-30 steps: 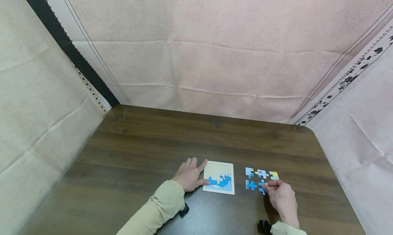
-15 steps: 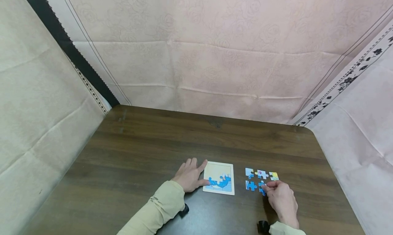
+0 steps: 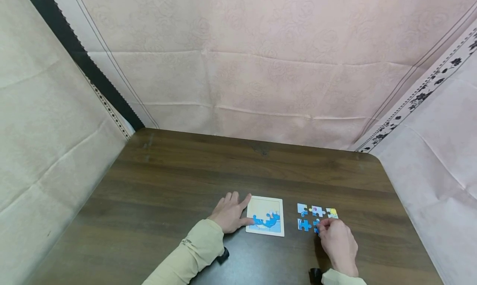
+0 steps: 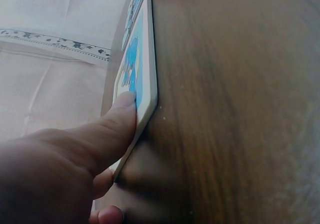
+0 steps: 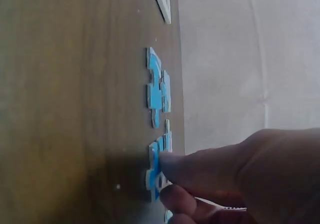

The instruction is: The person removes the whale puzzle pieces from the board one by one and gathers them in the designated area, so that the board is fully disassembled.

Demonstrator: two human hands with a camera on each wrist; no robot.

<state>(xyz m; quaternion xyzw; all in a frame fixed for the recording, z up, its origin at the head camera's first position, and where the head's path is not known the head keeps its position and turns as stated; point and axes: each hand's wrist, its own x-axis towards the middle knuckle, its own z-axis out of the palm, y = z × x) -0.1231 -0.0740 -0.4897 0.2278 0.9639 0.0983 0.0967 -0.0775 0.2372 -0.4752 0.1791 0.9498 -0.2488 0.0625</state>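
My left hand [image 3: 231,212] lies with spread fingers at the left side of a square puzzle board [image 3: 265,233]. Its thumb [image 4: 125,101] presses on the board's face near the lower left, and the forefinger touches the upper left corner. Blue puzzle pieces [image 3: 273,223] fill the lower part of the board; the upper part is bare and pale. To the right, my right hand [image 3: 338,241] pinches a blue puzzle piece [image 5: 152,176] between thumb and fingers. That piece appears low at the table surface and partly hidden by the fingertips.
Several loose pieces lie right of the board: a blue piece [image 3: 304,224] beside the right hand, and a back row with a blue-and-white piece [image 3: 302,209], a pale piece [image 3: 318,211] and a yellow-marked piece [image 3: 332,213]. Pale cloth [image 3: 261,69] hangs behind the brown table [image 3: 186,160].
My right hand has shifted slightly left and its fingertips cover more of the blue piece. The left hand and board look unmoved.
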